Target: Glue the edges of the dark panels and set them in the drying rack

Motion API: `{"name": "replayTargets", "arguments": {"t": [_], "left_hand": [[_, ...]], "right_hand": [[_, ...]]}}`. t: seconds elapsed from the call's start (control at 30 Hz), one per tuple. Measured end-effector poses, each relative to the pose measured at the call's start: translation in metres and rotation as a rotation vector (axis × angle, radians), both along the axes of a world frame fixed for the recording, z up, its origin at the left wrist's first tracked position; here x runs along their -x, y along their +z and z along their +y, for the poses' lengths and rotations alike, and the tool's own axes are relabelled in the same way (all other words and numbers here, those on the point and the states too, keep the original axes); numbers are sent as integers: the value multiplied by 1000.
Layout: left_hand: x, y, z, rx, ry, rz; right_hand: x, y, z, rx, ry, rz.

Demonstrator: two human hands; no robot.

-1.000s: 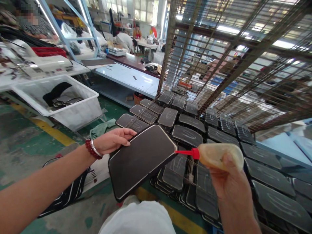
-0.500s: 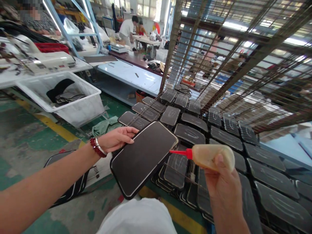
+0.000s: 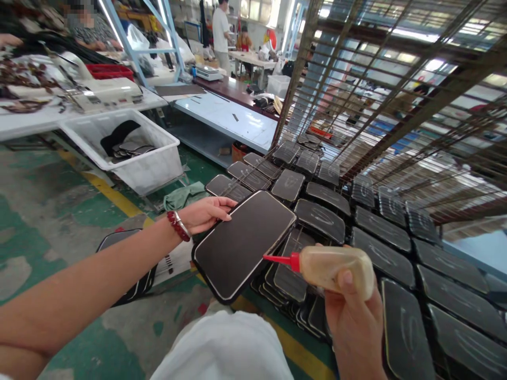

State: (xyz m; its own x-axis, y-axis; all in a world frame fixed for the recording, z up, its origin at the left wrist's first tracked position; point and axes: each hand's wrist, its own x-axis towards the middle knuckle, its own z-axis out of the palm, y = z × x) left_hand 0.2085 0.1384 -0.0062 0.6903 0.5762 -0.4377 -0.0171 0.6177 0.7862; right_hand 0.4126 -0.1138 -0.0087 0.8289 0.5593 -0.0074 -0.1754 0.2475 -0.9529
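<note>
A black rounded rectangular panel [image 3: 245, 243] with a pale line along its border is gripped at its upper left edge by my left hand [image 3: 209, 214], thumb on top. In my right hand [image 3: 352, 311] is a squeeze bottle [image 3: 336, 266] of yellowish liquid, lying nearly level. Its thin red nozzle [image 3: 281, 259] points left, with the tip at the panel's right edge. Many similar dark panels [image 3: 320, 219] lie in rows and stacks to the right, several with glossy squiggles on them.
A wire rack [image 3: 380, 89] slants over the panels at the upper right. At the left are a white bin [image 3: 150, 163] with dark pieces, a green cloth [image 3: 184, 196] and a sewing machine [image 3: 99, 92]. A person [image 3: 221, 34] stands far back.
The nozzle tip has moved down along the panel's right edge, away from its corner. The view has shifted, so the surroundings sit further right. The far person in white now stands upright.
</note>
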Motion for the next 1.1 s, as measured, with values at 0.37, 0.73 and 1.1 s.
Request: {"name": "replayTargets", "arguments": {"t": [0.37, 0.73, 1.1], "left_hand": [[-3, -5, 7, 7, 98, -25], [-11, -4, 16, 34, 306, -5], [-30, -11, -11, 244, 587, -133]], "right_hand": [[24, 3, -8, -3, 123, -21], [25, 1, -6, -11, 102, -28], [1, 6, 13, -154, -164, -98]]}}
